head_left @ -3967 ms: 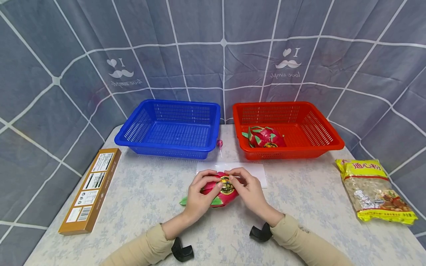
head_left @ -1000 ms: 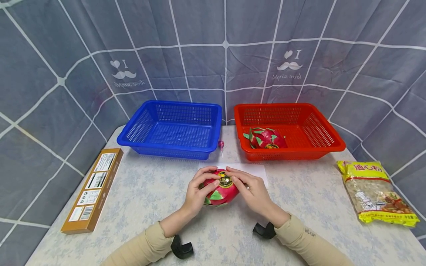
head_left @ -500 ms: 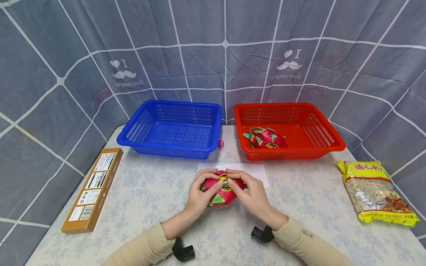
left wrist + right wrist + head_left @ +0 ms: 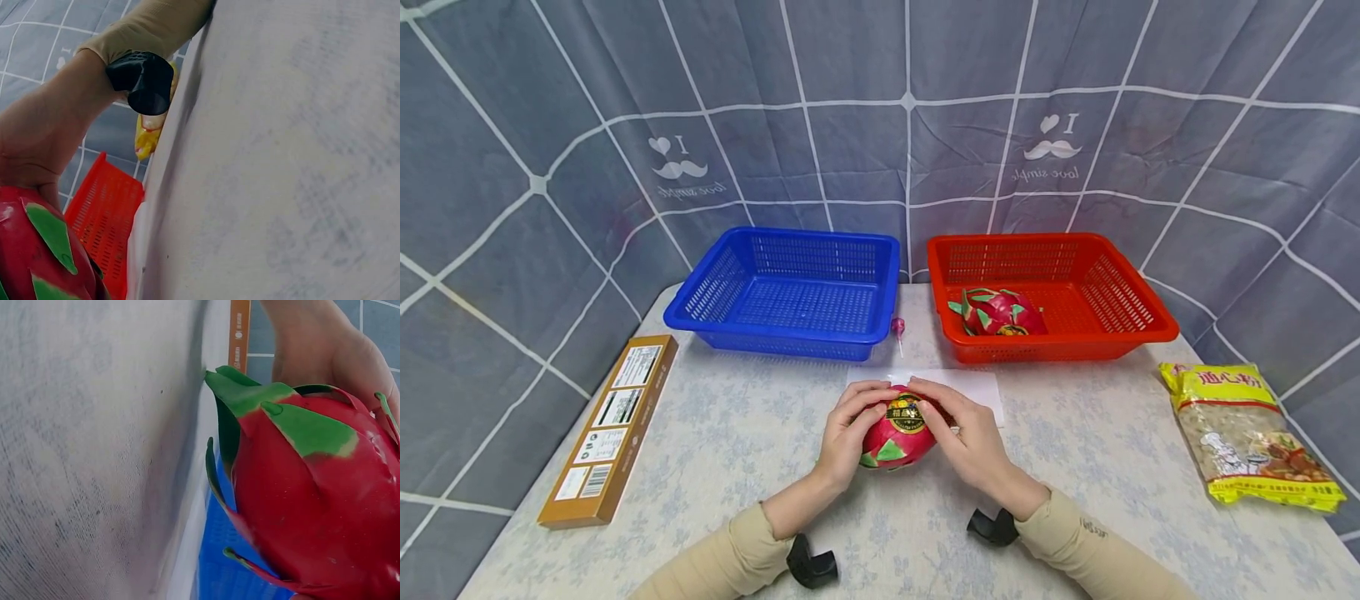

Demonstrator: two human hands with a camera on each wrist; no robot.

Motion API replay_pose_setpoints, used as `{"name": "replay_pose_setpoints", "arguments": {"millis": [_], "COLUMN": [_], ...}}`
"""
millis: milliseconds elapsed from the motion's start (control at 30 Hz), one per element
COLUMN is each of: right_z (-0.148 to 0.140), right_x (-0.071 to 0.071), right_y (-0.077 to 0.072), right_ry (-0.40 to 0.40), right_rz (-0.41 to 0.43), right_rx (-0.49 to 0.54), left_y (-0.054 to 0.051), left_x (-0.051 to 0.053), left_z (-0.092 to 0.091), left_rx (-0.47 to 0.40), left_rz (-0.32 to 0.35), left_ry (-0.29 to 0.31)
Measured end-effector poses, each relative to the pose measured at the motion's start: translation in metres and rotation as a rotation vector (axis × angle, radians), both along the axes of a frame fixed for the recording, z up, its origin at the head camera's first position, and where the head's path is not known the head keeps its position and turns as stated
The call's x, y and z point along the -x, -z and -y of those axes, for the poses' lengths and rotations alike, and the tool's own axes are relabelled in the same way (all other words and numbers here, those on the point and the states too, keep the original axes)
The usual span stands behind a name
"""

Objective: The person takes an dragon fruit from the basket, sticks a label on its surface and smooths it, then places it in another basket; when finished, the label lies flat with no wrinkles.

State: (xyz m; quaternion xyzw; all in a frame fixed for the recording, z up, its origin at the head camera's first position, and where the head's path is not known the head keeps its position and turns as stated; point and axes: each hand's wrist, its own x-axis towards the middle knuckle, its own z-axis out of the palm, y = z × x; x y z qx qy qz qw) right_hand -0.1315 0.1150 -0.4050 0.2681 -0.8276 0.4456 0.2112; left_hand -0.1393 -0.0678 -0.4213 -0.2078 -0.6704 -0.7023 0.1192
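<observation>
Between both hands sits a red dragon fruit [image 4: 895, 442] with green scales and a black-and-gold round sticker on top. My left hand [image 4: 844, 437] grips its left side, fingers curved over the top. On the other side my right hand [image 4: 967, 433] holds it, thumb and fingertips near the sticker. In the right wrist view the dragon fruit [image 4: 306, 500] shows its green leafy end. The left wrist view shows part of the same dragon fruit [image 4: 37, 250] with a hand [image 4: 44, 137] against it. Its underside is hidden in the head view.
Behind stand a blue basket [image 4: 782, 340] and a red basket [image 4: 1060, 348] holding another dragon fruit [image 4: 1000, 312]. A pink lollipop [image 4: 898, 327] lies between them, a white sheet [image 4: 977, 385] nearer. A long brown box [image 4: 610, 432] lies left, a yellow pasta bag [image 4: 1251, 433] right.
The dragon fruit has been turned between the hands, and its sticker now shows more fully. My left thumb has drawn back off the sticker. Baskets and other items have not moved.
</observation>
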Motion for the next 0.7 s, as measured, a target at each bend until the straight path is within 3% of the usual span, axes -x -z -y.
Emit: {"name": "replay_pose_setpoints", "arguments": {"millis": [200, 300, 467, 533, 633, 700], "right_z": [-0.003, -0.004, -0.005, -0.007, -0.011, -0.013], "right_x": [0.003, 0.004, 0.005, 0.006, 0.008, 0.010], "right_y": [0.003, 0.002, 0.002, 0.003, 0.003, 0.002], "right_ry": [-0.031, -0.049, -0.080, -0.121, -0.192, -0.235], "right_rz": [-0.046, 0.006, 0.119, 0.148, 0.200, 0.233], "right_rx": [-0.046, -0.023, 0.033, 0.040, 0.033, 0.012], "left_y": [0.002, 0.001, -0.019, -0.025, -0.023, -0.016], "left_x": [-0.001, -0.002, -0.012, -0.014, -0.012, -0.008], "left_z": [-0.002, -0.003, -0.005, -0.005, -0.002, -0.001], "left_rx": [0.054, 0.056, 0.092, 0.101, 0.110, 0.105], "left_rz": [-0.033, -0.016, 0.050, 0.047, -0.011, -0.040], "left_ry": [-0.009, -0.024, -0.064, -0.060, -0.032, -0.009]}}
